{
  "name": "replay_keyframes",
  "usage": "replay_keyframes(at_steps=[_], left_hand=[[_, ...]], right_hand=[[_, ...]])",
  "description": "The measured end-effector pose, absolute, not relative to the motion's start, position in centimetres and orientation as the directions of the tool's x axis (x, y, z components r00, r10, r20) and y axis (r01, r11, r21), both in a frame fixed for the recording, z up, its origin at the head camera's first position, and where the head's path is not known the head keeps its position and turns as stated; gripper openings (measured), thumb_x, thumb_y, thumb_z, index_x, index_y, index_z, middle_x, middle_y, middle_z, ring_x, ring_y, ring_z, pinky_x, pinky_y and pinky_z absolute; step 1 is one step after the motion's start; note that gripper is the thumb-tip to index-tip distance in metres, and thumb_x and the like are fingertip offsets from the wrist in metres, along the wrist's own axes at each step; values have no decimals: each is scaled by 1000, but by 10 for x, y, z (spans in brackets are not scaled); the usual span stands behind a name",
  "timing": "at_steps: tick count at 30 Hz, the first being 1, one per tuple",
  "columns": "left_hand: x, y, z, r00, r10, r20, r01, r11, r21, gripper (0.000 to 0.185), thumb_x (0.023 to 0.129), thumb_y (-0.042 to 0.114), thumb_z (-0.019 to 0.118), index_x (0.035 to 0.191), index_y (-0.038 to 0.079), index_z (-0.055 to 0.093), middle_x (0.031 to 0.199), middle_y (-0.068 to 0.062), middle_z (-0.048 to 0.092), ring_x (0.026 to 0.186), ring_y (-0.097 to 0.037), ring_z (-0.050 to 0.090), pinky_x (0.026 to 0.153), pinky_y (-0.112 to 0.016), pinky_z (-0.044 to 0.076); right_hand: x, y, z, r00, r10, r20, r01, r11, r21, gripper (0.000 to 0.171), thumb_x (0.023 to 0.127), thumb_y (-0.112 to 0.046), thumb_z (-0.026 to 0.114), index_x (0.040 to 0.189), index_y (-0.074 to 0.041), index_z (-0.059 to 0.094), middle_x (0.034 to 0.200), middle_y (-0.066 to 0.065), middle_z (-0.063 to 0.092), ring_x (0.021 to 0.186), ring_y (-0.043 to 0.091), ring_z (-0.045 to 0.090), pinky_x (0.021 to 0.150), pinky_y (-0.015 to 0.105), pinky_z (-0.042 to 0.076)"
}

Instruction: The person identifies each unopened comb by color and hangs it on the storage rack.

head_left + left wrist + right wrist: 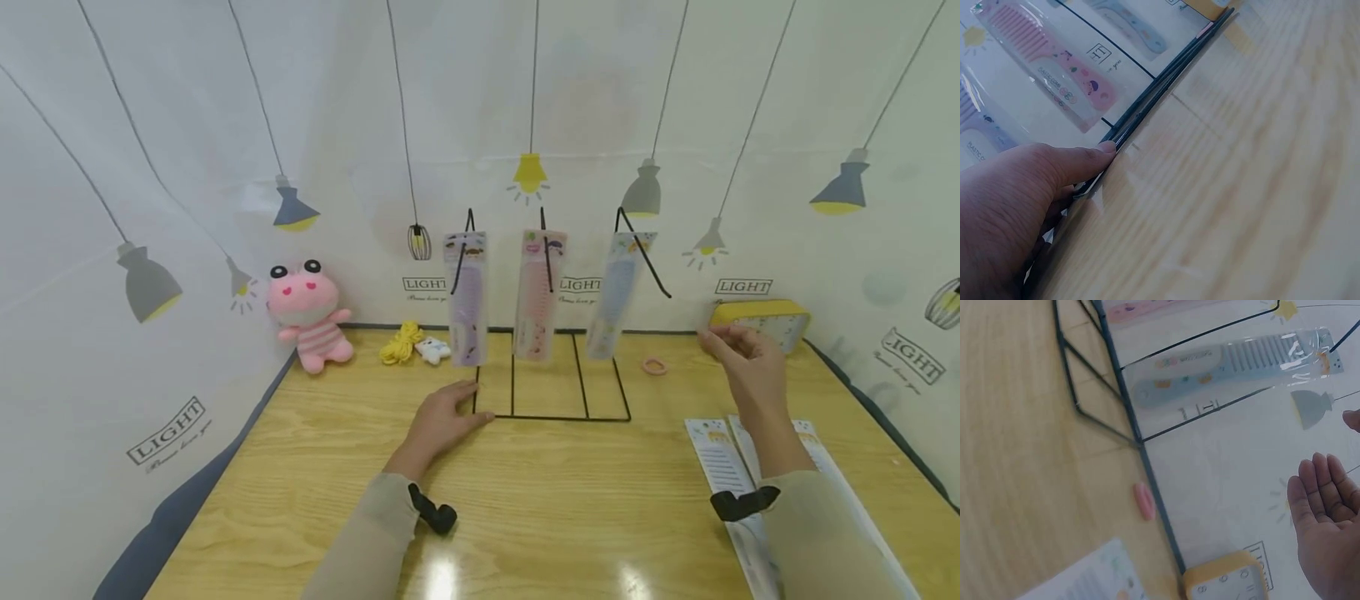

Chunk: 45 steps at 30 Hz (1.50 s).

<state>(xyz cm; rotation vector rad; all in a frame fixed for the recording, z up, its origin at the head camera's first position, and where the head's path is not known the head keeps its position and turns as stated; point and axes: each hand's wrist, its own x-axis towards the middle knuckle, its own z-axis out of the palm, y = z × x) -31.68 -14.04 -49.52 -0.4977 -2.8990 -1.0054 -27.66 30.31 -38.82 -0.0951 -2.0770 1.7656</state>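
**Three combs hung, right hand free beside the rack**

Three packaged combs hang on the wire rack (551, 400): purple comb (467, 298), pink comb (538, 296) and blue comb (615, 292). The left hand (442, 421) rests flat on the table (525, 500), fingers relaxed and touching the left corner of the rack base, apparently steadying it. The right hand (746, 362) hovers in the air right of the rack, fingers loosely spread, holding nothing.

Judged step: between hangings. Two more packs (723, 467) lie flat under the right forearm. A next move would call for lowering the right hand to those packs.

Clearances: one hook (645, 258) on the rack's right side looks free. A pink ring (655, 366) and a yellow clock (761, 321) lie nearby; open table lies in front of the base.
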Motion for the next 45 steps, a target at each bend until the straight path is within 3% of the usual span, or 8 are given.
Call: replay_keyframes(at_steps=[13,17,19,23,26,31,37,45], left_hand=[[-315,-140,-493,-947,287,145,314,730,607,73,90,56,70,148,16,52,154,-3,46,143,-27,40,119,-49,31],[-313,-139,-492,-950,279,137,303,728,615,73,89,56,70,148,16,53,154,-3,47,143,-27,40,119,-49,31],[-313,-139,-492,-952,276,133,298,732,613,73,89,56,70,148,16,53,154,-3,46,143,-26,40,119,-48,31],[-312,-139,-492,-953,274,129,294,736,610,72,89,55,71,148,17,53,154,-3,46,143,-26,40,119,-47,30],[-312,-139,-492,-951,275,138,301,732,611,72,89,54,72,147,16,53,154,-3,47,143,-27,40,119,-47,31],[-312,-138,-491,-949,279,147,309,727,613,71,89,52,72,147,15,54,153,-4,48,143,-27,41,119,-48,31],[-312,-139,-493,-951,279,132,300,731,613,73,89,55,71,148,17,53,154,-3,46,143,-27,40,119,-48,31],[-316,-140,-496,-947,284,147,313,731,606,75,88,59,69,148,18,53,154,-3,47,142,-28,42,118,-48,32]], right_hand=[[-250,339,-440,-974,155,168,-84,442,-893,49,97,-46,65,127,-7,63,104,-19,68,95,-1,65,80,8,48],[-250,354,-463,-981,122,151,-56,566,-823,54,99,-49,60,131,-5,62,113,-7,69,96,-4,61,77,11,48],[-250,359,-472,-980,116,164,-49,654,-755,52,100,-50,58,129,-7,63,117,3,69,99,2,60,78,17,49],[-251,364,-484,-972,103,210,-57,765,-641,41,102,-42,57,123,-8,66,119,15,69,107,28,62,86,42,52],[-251,365,-487,-966,90,241,-79,789,-609,35,103,-35,59,121,-7,67,118,18,69,108,38,62,85,48,50],[-252,367,-488,-970,33,243,-113,818,-564,36,103,-38,58,120,-8,68,116,16,69,105,35,63,82,43,50],[-250,365,-489,-976,25,215,-102,821,-562,45,103,-45,55,119,-6,68,118,20,67,107,38,61,84,54,49],[-252,364,-484,-964,-34,265,-175,830,-529,39,104,-35,57,116,-1,70,117,22,66,108,42,60,87,57,49]])
